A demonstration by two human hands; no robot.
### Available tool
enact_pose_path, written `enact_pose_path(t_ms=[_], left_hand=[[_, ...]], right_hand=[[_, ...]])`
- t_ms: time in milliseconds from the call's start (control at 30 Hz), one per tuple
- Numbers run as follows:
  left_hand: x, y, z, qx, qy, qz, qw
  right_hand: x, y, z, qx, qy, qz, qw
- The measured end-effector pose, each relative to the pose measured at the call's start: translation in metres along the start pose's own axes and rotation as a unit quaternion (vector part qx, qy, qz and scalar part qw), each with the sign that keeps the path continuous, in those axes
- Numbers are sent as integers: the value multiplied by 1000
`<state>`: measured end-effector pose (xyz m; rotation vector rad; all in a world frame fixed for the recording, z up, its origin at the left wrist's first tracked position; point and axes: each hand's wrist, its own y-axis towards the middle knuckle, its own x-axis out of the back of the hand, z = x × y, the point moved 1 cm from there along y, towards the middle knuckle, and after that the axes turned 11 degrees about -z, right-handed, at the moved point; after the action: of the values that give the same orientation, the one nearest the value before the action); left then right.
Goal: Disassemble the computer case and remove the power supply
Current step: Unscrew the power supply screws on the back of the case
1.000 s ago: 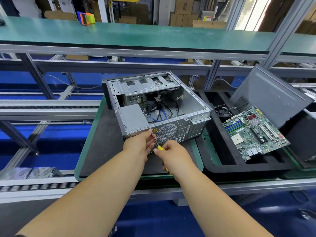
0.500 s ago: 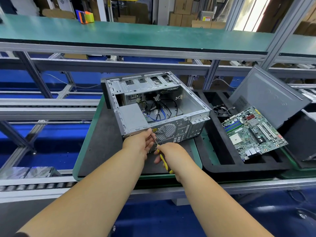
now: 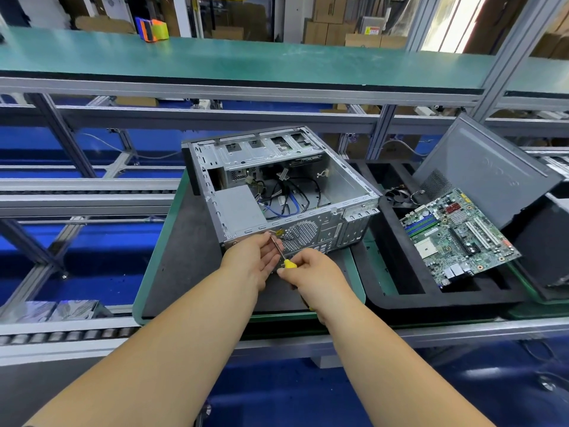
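An open grey computer case lies on its side on a dark mat, rear panel toward me. The grey power supply sits inside at the near left corner, with loose cables beside it. My right hand grips a yellow-handled screwdriver. Its shaft points up-left to the rear panel near the power supply. My left hand sits against the rear panel with its fingers around the shaft near the tip. The screw itself is hidden.
A green-edged pallet carries the mat and case. To the right, a black foam tray holds a motherboard, a fan and the leaning grey side panel. Conveyor rails run along the left and front.
My right hand has turned on the screwdriver and the yellow handle shows differently between the fingers. My left hand stays at the shaft. The case has not moved.
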<state>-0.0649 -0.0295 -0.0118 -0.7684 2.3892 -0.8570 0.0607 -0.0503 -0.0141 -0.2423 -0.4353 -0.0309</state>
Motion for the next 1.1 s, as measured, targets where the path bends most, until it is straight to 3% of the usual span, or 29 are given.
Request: enact_pose_path(t_ms=[100,267,667,933,1100], left_hand=[[1,0,1,1,-2,2,1000],[-1,1,4,-27,-13,-12,999],[-2,-4,8,-40,-9,-24,999],[-20,-9,16,-27,12,7,1000],[-44,-15,24,-47,56,40,996]], right_hand=[[-1,1,0,16,-35,-12,999],[-2,-7,2,131,-190,-58,971],[12,-7,-6,176,-236,-65,954],[49,11,-22,163,-220,-64,960],[82,29,-31,121,-96,-91,984]])
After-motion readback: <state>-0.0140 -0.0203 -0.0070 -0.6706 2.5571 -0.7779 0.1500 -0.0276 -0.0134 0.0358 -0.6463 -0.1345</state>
